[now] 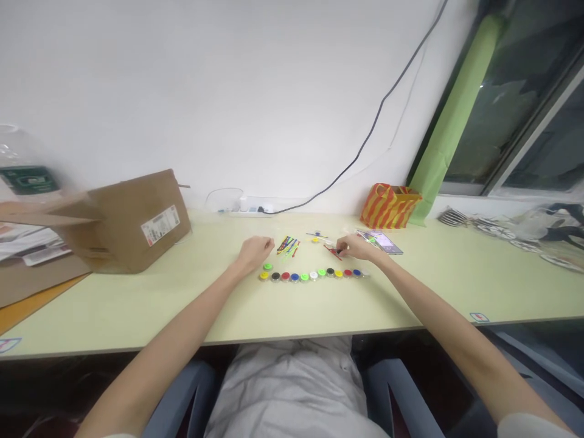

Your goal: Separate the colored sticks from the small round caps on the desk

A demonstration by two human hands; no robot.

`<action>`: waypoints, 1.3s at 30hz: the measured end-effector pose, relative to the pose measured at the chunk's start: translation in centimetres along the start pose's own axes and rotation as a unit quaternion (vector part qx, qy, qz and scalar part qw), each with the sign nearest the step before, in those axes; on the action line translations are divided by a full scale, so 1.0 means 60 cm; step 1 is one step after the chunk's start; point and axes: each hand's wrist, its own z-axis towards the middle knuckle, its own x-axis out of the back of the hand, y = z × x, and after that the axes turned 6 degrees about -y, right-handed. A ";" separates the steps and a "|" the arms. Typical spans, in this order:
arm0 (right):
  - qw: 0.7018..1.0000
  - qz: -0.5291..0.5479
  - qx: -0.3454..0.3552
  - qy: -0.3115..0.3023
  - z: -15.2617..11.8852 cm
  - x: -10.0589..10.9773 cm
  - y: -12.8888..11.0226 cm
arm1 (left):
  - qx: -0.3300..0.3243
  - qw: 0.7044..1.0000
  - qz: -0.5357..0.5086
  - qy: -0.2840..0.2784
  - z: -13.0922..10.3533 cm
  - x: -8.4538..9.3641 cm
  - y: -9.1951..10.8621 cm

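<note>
A row of small round pots with coloured caps (305,277) runs across the table, in yellow, black, red, blue, green and white. One more green cap (267,266) sits behind the row's left end. My left hand (256,253) is closed just behind and left of that cap; what its fingers hold, if anything, is hidden. Right of it lies a bundle of thin coloured sticks (287,245). My right hand (354,247) is closed at a small black piece beside some red sticks (331,250). A yellow piece (315,240) lies between the hands, farther back.
An open cardboard box (132,225) stands at the left on the table (219,316). Behind my right hand are a phone (385,241) and a striped bag (390,207). A power strip (249,212) lies by the wall, and reels and cables sit far right.
</note>
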 end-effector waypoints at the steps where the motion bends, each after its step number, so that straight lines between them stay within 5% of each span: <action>1: 1.000 -0.008 -0.004 0.005 0.004 0.002 0.001 | 0.000 1.000 0.000 0.000 0.000 0.000 0.000; 13: 0.992 -0.126 -0.016 0.018 0.048 0.056 -0.026 | -0.016 0.999 -0.028 0.018 0.000 -0.006 -0.003; 19: 0.990 -0.056 0.003 0.126 0.043 0.065 -0.087 | -0.048 0.996 -0.076 0.010 -0.007 0.001 0.006; 23: 0.969 0.142 0.120 0.163 0.065 0.024 -0.172 | -0.135 0.965 -0.223 -0.005 -0.015 0.005 0.034; 28: 0.881 0.396 0.170 0.196 0.104 -0.060 -0.256 | -0.170 0.929 -0.329 -0.017 -0.017 0.003 0.050; 31: 0.846 0.468 0.157 0.201 0.103 -0.089 -0.265 | -0.164 0.941 -0.296 -0.016 -0.018 0.006 0.045; 39: 0.825 0.539 0.095 0.140 0.077 -0.118 -0.263 | -0.204 0.942 -0.264 -0.046 -0.022 0.013 0.068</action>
